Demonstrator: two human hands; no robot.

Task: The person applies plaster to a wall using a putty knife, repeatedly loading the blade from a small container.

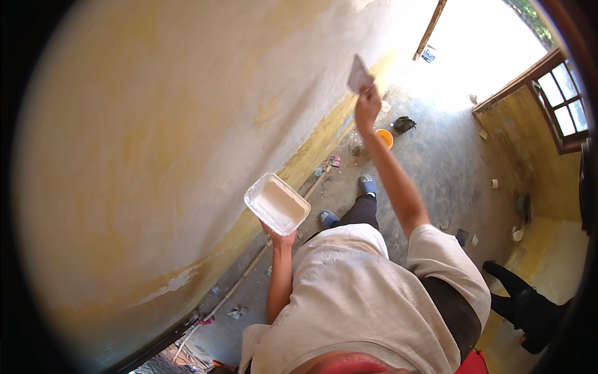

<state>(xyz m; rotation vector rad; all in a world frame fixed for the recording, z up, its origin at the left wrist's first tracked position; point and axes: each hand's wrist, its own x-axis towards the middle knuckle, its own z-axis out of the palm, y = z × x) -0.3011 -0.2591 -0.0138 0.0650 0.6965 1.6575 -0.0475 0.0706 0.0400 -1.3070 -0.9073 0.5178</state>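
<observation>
My left hand [280,235] is closed on the lower end of a white rectangular plastic tub [255,195]. Off-white paste [278,202] coats the inside of the tub, which tilts with its opening toward me. My right arm reaches far forward, and its hand [369,107] grips a flat, pale putty knife [358,75], somewhat blurred, with the blade pointing up. Beside the blade runs the wall [187,112], yellow with broad whitish smears. Whether the blade touches the wall I cannot tell.
An orange-yellow bucket [384,138] and a dark bag [404,124] stand on the grey floor ahead. A long pole [243,277] lies along the wall's foot amid litter. At right are a window [564,100] and a person in dark clothes [529,305].
</observation>
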